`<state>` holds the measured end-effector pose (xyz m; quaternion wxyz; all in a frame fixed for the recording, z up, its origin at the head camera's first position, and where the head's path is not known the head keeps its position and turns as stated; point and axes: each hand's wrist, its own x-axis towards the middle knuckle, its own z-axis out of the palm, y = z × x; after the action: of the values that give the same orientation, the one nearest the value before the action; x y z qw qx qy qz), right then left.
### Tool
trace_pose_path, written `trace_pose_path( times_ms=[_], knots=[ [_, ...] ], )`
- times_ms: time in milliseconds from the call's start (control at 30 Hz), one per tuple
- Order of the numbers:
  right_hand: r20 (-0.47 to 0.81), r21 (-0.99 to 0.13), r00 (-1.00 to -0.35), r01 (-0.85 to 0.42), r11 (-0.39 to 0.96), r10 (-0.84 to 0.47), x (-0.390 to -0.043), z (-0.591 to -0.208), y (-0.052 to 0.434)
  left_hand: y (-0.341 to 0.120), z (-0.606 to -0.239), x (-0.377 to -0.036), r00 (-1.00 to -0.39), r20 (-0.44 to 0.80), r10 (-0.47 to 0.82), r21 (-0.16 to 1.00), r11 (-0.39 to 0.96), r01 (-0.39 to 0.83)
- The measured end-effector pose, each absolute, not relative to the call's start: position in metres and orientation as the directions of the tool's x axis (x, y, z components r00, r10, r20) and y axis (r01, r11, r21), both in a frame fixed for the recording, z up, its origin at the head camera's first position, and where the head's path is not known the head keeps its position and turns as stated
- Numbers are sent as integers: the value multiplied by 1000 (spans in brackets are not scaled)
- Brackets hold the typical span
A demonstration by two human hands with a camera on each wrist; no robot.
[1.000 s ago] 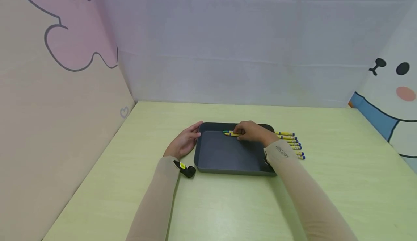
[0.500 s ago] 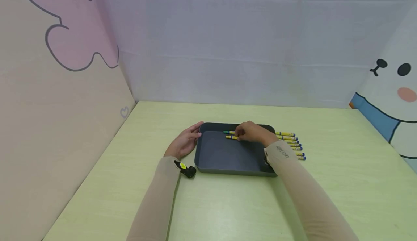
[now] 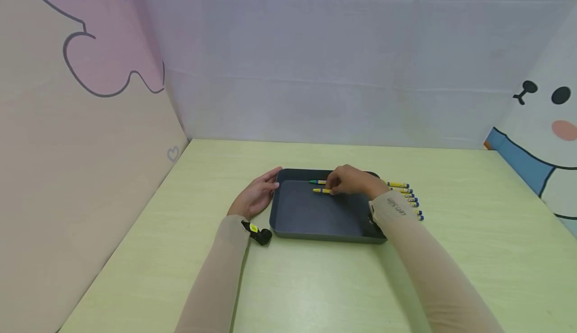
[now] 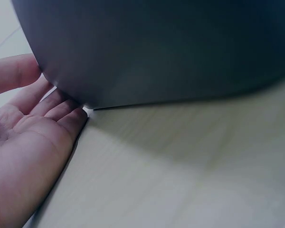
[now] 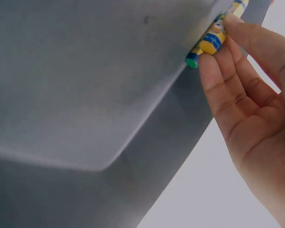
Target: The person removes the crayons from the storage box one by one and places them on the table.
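My right hand (image 3: 351, 181) is over the far part of the dark grey tray (image 3: 304, 218), pinching a yellow crayon (image 3: 319, 191) between thumb and fingers. In the right wrist view the flat yellow end of that crayon (image 5: 212, 42) shows under the fingertips. Just behind it, along the tray's far wall, lies a green crayon (image 3: 315, 182), partly covered by the hand. At the tray's left side my left hand (image 3: 256, 195) touches the wall with relaxed fingers. Seen from the left wrist, those fingers (image 4: 66, 111) meet the tray's lower corner (image 4: 85, 80).
Several yellow-wrapped crayons with blue ends (image 3: 398, 185) lie in a row on the table (image 3: 293, 288) right of the tray, partly behind the right wrist. A plain back wall (image 3: 315, 67) and two cartoon-printed side walls (image 3: 90, 137) enclose the table.
The yellow crayon has moved a little toward the near side and right in my right hand, opening a gap to the green crayon. My left hand stays at the tray.
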<state>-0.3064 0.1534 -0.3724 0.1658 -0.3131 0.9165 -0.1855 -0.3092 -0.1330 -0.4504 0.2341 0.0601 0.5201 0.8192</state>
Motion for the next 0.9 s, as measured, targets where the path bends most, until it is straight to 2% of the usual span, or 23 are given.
trace_pose_path(
  times_ms=[900],
  knots=[
    [-239,-448,-749,-480,754,-618,-292,-349,184,-132,-449,-307,-891,-139,431,886,-348,-306]
  ],
)
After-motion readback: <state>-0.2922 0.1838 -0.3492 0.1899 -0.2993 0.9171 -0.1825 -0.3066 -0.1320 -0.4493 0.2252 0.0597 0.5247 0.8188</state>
